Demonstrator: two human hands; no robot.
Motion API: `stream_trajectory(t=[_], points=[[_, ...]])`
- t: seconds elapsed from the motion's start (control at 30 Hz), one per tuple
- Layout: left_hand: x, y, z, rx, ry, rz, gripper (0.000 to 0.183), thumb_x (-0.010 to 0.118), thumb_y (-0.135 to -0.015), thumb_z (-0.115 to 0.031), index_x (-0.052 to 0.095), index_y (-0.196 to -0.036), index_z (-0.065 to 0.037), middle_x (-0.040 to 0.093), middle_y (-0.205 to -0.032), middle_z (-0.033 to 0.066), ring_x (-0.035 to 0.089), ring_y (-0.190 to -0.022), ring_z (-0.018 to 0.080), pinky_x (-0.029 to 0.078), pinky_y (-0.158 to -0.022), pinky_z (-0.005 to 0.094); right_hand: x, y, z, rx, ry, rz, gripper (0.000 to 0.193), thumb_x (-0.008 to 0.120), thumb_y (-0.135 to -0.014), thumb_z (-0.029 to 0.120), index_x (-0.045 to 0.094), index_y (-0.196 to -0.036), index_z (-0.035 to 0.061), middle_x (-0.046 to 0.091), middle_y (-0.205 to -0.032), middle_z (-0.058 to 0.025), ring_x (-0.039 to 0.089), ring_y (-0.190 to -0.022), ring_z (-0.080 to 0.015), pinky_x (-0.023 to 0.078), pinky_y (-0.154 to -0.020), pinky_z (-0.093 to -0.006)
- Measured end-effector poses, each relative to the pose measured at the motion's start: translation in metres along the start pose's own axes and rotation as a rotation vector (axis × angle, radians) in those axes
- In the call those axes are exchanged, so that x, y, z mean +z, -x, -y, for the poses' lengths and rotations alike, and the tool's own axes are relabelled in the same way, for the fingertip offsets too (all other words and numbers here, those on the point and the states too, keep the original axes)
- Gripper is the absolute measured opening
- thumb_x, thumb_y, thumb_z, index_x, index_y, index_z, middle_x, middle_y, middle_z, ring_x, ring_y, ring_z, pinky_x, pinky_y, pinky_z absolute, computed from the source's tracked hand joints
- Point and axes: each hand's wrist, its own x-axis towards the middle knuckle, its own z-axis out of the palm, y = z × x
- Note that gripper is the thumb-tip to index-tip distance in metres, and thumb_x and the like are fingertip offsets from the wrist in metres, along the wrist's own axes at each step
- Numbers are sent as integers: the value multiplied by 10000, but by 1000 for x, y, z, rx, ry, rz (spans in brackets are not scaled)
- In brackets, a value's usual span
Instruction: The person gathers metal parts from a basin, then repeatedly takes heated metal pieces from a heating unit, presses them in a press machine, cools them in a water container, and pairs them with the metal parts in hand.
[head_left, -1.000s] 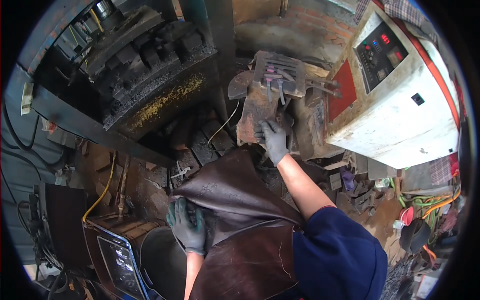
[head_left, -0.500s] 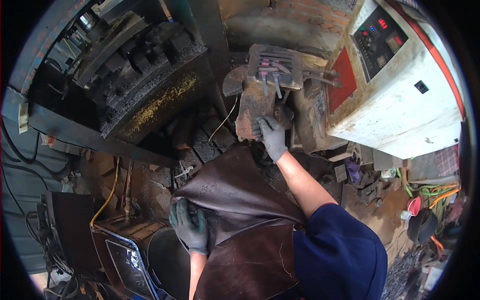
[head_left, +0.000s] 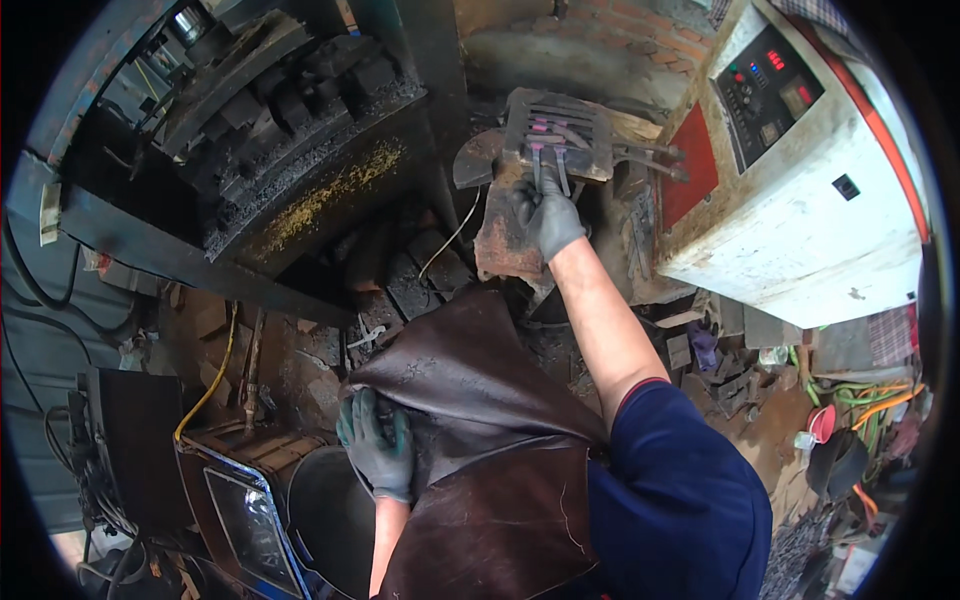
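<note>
My right hand (head_left: 553,220), in a grey work glove, reaches forward to a heating block (head_left: 518,128). Its fingers are closed at the near end of a flat metal bar (head_left: 537,158), one of two jutting from the block side by side; the fingertips partly hide that end. Part of this bar and of the other bar (head_left: 562,160) glows pink inside the block. Nearer me, my left hand (head_left: 380,447), in a grey-green glove, lies with fingers extended against the brown leather apron (head_left: 470,380) over my lap, holding nothing.
At left stands a large press (head_left: 330,215) with dark blocks and scale on its bed. A white control cabinet (head_left: 790,220) is at right. Beneath the block is a rusty stand (head_left: 510,240). A black bucket (head_left: 330,520) and metal scraps (head_left: 735,375) lie nearby.
My right hand has moved forward from the rusty stand to the bar ends, its fingers closing at one. My left hand stays on the apron. The view has shifted slightly.
</note>
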Motion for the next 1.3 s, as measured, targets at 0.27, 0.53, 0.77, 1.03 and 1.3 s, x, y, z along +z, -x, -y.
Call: stream_trajectory(t=[0.27,0.53,0.77,1.03,1.3], points=[[-6,-4,7,-44,25,15,541,628,-790,-301,511,-1269,-77,511,-1292,148,418,-1243,362,276,-1038,507,22,145,0,-94,557,199,262,529,-929,211,593,-1110,34,471,-565,34,333,-354,-45,211,-321,-200],[-11,1,11,-36,83,-23,526,648,-784,-295,526,-1228,-40,532,-1258,154,434,-1215,365,291,-1029,503,239,112,-53,-106,718,654,209,570,-880,229,623,-898,28,480,-582,3,400,-443,-76,278,-392,-214],[-18,1,15,-62,88,-9,512,630,-801,-300,520,-1228,-39,525,-1261,152,424,-1221,363,278,-1044,503,315,73,-84,35,721,517,120,569,-851,137,626,-804,43,506,-580,10,410,-429,-59,313,-364,-178],[-19,0,13,-38,121,12,512,628,-803,-299,518,-1229,-36,524,-1259,154,420,-1222,372,273,-1046,509,314,69,-89,49,636,552,293,558,-920,303,623,-853,26,539,-633,-1,457,-478,-59,339,-382,-156],[-17,1,8,-46,86,10,503,633,-797,-259,524,-1238,-43,515,-1288,164,410,-1252,375,291,-1034,492,116,115,-57,213,604,440,356,576,-907,403,622,-977,57,568,-679,6,499,-529,-85,386,-491,-210]])
